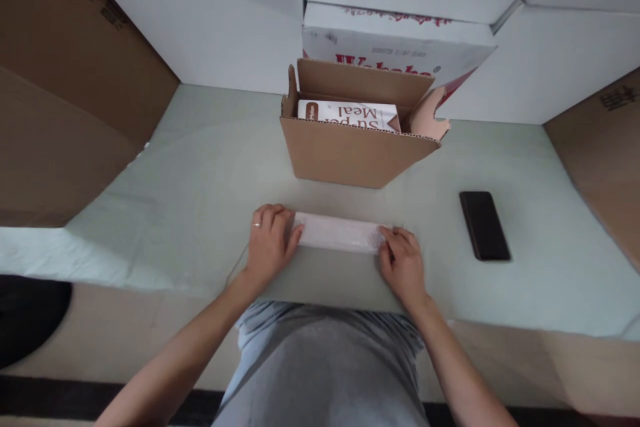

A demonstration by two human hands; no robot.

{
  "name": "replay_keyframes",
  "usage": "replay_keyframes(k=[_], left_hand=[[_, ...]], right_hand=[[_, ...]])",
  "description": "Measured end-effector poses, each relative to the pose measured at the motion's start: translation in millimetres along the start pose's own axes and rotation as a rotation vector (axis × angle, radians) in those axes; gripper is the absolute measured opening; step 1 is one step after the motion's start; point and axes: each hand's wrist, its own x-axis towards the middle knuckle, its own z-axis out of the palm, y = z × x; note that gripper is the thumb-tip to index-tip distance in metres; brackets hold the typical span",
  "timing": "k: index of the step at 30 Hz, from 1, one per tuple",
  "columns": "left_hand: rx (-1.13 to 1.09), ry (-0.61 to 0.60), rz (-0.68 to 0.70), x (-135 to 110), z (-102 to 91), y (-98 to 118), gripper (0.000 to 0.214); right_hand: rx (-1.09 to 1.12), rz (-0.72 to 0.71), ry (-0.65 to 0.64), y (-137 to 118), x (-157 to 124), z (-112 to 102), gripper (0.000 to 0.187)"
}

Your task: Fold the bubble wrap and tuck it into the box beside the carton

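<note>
A long white wrapped package (337, 232) lies crosswise on the table near its front edge. What looks like clear bubbly wrap shows at its right end; its contents are hidden. My left hand (270, 237), with a ring on one finger, grips the left end with the fingers behind and the thumb in front. On the right end my right hand (404, 263) is closed, thumb and fingers curled on the wrap. Just beyond stands an open cardboard box (345, 153), flaps up, with a white carton (355, 113) marked "Meal" upside down inside.
A black phone (485, 225) lies on the pale green tablecloth (210, 147) to the right. White boxes (235, 20) are stacked along the back, one with red lettering (400, 47). Large brown cartons stand at the left (65, 113) and right (600, 153) sides.
</note>
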Motion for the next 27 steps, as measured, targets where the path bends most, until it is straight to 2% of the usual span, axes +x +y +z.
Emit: replay_keyframes(k=[3,5,9,11,14,19,21,24,27], left_hand=[[0.036,-0.026,0.134,-9,-4.3,22,0.040],[0.077,-0.053,0.141,-13,-5.3,39,0.046],[0.081,-0.235,0.230,-9,1.6,61,0.048],[0.079,-0.336,0.241,-6,10.6,64,0.055],[0.099,-0.432,0.181,-5,25.1,61,0.065],[0.118,-0.475,0.150,-9,34.1,58,0.070],[0.111,-0.470,0.145,-10,34.3,60,0.070],[0.085,-0.457,0.124,-10,33.8,63,0.070],[0.008,-0.433,0.146,-6,29.1,56,0.066]], right_hand=[[0.008,0.005,0.010,1,0,0,0.033],[0.014,0.010,0.016,0,0,1,0.034],[0.014,0.014,0.023,-1,-1,3,0.033],[0.012,0.025,0.020,1,-1,3,0.033],[0.033,0.050,0.003,3,-1,-3,0.031],[-0.001,0.098,0.096,-9,-3,-13,0.040],[0.009,0.034,0.030,-21,-7,-9,0.048],[0.023,-0.077,-0.198,-35,-12,3,0.060],[0.011,-0.104,-0.320,-34,-14,10,0.064]])
